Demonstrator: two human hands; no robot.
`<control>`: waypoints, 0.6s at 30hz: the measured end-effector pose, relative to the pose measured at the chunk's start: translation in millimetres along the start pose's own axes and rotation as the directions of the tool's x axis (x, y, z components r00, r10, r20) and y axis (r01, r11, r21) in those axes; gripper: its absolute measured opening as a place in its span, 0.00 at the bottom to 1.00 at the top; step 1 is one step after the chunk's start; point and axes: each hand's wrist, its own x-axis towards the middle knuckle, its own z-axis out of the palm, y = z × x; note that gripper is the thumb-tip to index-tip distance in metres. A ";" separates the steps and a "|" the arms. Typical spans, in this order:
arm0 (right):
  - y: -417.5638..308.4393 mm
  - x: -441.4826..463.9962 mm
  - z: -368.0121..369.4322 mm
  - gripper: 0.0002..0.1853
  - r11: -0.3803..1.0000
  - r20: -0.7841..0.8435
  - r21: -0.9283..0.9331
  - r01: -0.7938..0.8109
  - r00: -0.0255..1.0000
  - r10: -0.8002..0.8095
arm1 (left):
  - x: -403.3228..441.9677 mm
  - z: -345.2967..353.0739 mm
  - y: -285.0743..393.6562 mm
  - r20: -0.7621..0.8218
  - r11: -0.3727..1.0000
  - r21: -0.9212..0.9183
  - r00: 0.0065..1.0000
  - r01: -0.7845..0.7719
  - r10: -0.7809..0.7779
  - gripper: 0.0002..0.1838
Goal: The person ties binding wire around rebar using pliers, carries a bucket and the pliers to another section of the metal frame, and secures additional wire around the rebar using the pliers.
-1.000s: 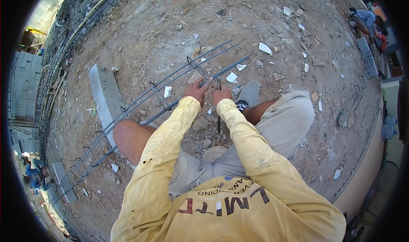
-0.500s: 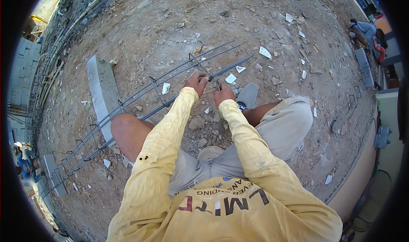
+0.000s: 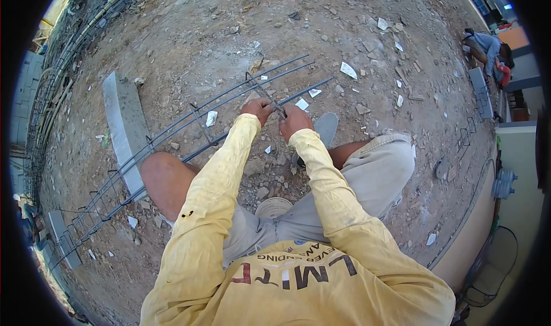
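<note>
A long rebar cage [image 3: 172, 126] slants from the lower left up to the ground in front of me, with thin bent stirrups around its bars. My left hand [image 3: 258, 109] is closed round the lower bars beside a stirrup [image 3: 261, 88] near the cage's far end. Just to its right, my right hand [image 3: 296, 121] is closed at the same joint, its fingers wrapped round a dark tool that is mostly hidden now. The two hands almost touch. Any tie wire between them is too small to make out.
Under the cage, by my bent left knee, lies a grey block [image 3: 123, 125]; another block [image 3: 64, 240] supports its lower-left end. White shards [image 3: 348, 70] and stones litter the ground. A co-worker [image 3: 488, 50] bends over at the upper right. More rebar [image 3: 54, 90] lies at left.
My left hand has gone from extended fingers to a closed grip. My right hand has turned and moved up to the joint, and the tool's long handle below it no longer shows.
</note>
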 end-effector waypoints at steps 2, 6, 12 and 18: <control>10.6 18.9 3.9 0.13 0.993 -0.043 -0.042 0.108 0.993 -0.110 | -1.3 2.0 -4.7 -0.054 0.998 0.033 0.997 -0.049 0.051 0.15; 6.7 41.6 -10.3 0.17 0.999 -0.012 0.027 -0.016 1.000 0.016 | -5.2 0.8 0.0 -0.065 0.999 -0.021 0.997 -0.039 0.037 0.17; 33.5 45.8 13.2 0.21 0.913 -0.108 0.283 -0.296 0.935 0.337 | -6.1 -2.8 3.7 -0.007 0.999 -0.035 1.000 0.023 -0.023 0.18; 64.3 23.9 69.6 0.14 0.813 0.224 0.433 -0.389 0.920 0.321 | -4.3 -2.8 1.3 0.046 0.997 -0.061 0.998 0.036 -0.033 0.19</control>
